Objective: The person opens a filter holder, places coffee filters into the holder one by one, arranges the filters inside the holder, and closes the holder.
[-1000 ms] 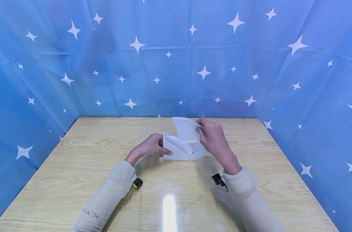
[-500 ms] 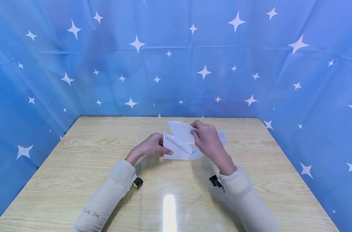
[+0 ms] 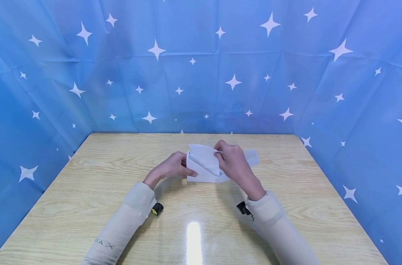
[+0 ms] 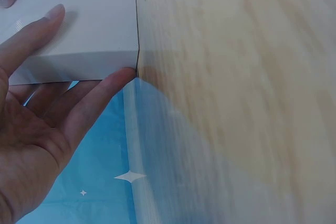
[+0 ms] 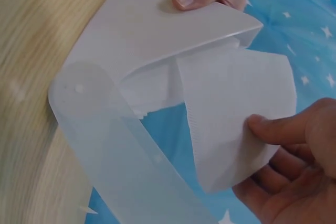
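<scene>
A white filter holder (image 3: 201, 175) with an open slanted mouth stands at the middle of the table. My left hand (image 3: 174, 165) grips its closed end, thumb on the near side and fingers round the back, as the left wrist view also shows on the holder wall (image 4: 100, 24). Between thumb and fingers my right hand (image 3: 235, 162) pinches a white paper coffee filter (image 5: 236, 103) with a crimped edge. The filter's far end overlaps the holder's mouth. A translucent hinged lid (image 5: 121, 145) swings out from the holder, partly hidden behind my right hand in the head view.
Wood-grain table (image 3: 121, 221) lies under both arms. A blue star-printed curtain (image 3: 194, 81) rises behind its back edge and along both sides. Black wrist devices, such as the one under my left cuff (image 3: 157, 209), hang beneath the sleeves.
My right hand has moved left and down, bringing the coffee filter lower against the holder's mouth. More of the lid shows behind the hand. My left hand and the holder stay in place.
</scene>
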A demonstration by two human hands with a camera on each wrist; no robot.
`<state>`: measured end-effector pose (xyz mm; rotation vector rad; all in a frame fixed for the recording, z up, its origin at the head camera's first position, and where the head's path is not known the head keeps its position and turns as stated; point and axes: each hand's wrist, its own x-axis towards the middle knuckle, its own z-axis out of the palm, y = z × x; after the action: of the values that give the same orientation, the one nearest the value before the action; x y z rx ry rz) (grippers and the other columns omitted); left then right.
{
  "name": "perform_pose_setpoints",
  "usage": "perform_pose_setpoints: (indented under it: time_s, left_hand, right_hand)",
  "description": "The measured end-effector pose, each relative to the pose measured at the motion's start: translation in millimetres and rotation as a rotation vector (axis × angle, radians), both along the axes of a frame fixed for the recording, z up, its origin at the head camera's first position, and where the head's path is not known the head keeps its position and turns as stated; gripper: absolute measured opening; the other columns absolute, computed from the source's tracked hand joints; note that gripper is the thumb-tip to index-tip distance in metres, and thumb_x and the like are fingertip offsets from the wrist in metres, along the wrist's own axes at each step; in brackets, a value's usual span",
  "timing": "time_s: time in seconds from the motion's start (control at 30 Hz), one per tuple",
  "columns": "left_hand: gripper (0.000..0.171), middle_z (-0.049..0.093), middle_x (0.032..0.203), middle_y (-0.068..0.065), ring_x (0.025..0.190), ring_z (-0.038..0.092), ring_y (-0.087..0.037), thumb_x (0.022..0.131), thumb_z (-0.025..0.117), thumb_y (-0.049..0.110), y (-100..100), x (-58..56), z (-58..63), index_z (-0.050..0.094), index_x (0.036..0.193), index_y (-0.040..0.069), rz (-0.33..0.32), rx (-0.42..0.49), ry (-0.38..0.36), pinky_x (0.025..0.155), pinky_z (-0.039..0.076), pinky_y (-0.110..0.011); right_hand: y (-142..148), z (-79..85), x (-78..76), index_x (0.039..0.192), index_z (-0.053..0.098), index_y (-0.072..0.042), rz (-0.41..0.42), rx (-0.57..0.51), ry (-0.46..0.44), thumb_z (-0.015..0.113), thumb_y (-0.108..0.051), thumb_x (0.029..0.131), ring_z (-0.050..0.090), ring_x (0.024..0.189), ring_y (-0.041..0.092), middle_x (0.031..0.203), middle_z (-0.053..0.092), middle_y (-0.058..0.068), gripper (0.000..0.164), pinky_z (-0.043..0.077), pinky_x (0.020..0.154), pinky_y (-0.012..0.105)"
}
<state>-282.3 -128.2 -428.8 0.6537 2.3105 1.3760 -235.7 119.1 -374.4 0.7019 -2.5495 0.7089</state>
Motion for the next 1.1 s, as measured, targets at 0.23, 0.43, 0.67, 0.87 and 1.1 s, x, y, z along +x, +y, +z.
perform_pose_setpoints:
  time_s: [0.23, 0.43, 0.67, 0.87, 1.1]
  left_hand:
    - [0.031, 0.078, 0.098, -0.008, 0.078, 0.072, -0.019, 0.086, 0.085, 0.014, -0.3, 0.4, 0.7, 0.074, 0.115, 0.008, -0.004, 0.000, 0.004, 0.074, 0.064, -0.049]
    - [0.031, 0.079, 0.100, -0.008, 0.079, 0.072, -0.019, 0.087, 0.084, 0.013, 0.2, 0.9, 0.9, 0.074, 0.116, 0.009, -0.008, -0.003, 0.011, 0.074, 0.064, -0.049]
    - [0.032, 0.078, 0.100, -0.008, 0.080, 0.072, -0.023, 0.087, 0.084, 0.014, -0.4, 0.3, 0.6, 0.074, 0.117, 0.009, -0.001, -0.003, 0.007, 0.075, 0.063, -0.050]
    - [0.032, 0.078, 0.101, -0.008, 0.082, 0.073, -0.024, 0.086, 0.085, 0.015, -0.4, -0.1, 0.4, 0.074, 0.116, 0.009, 0.003, -0.007, 0.005, 0.074, 0.064, -0.049]
    - [0.031, 0.078, 0.101, -0.008, 0.082, 0.072, -0.025, 0.086, 0.085, 0.014, -0.3, 0.2, 0.3, 0.074, 0.115, 0.009, 0.002, -0.001, 0.004, 0.074, 0.063, -0.049]
  right_hand:
    - [-4.4, -2.8, 1.3, 0.103, 0.068, -0.002, -0.015, 0.014, -0.048, 0.068, -0.009, 0.099, 0.050, 0.050, 0.009, 0.084, 0.073, 0.013, 0.008, 0.044, 0.052, 0.026]
    - [-5.4, -3.9, 1.3, 0.102, 0.069, -0.001, -0.033, 0.018, -0.062, 0.069, -0.011, 0.099, 0.049, 0.051, 0.010, 0.079, 0.071, 0.011, 0.010, 0.041, 0.050, 0.026]
    - [-6.4, -5.8, -0.1, 0.091, 0.069, -0.004, -0.037, 0.026, -0.059, 0.069, -0.012, 0.099, 0.048, 0.053, 0.011, 0.073, 0.066, 0.005, 0.011, 0.042, 0.053, 0.027]
    - [-4.7, -6.4, -1.4, 0.085, 0.074, -0.008, -0.041, 0.051, -0.074, 0.073, -0.012, 0.097, 0.049, 0.055, 0.011, 0.070, 0.066, 0.001, 0.012, 0.042, 0.055, 0.027]
    - [-2.7, -6.4, -2.0, 0.089, 0.081, -0.009, -0.046, 0.075, -0.077, 0.077, -0.011, 0.094, 0.054, 0.060, 0.011, 0.079, 0.073, 0.004, 0.006, 0.046, 0.057, 0.027]
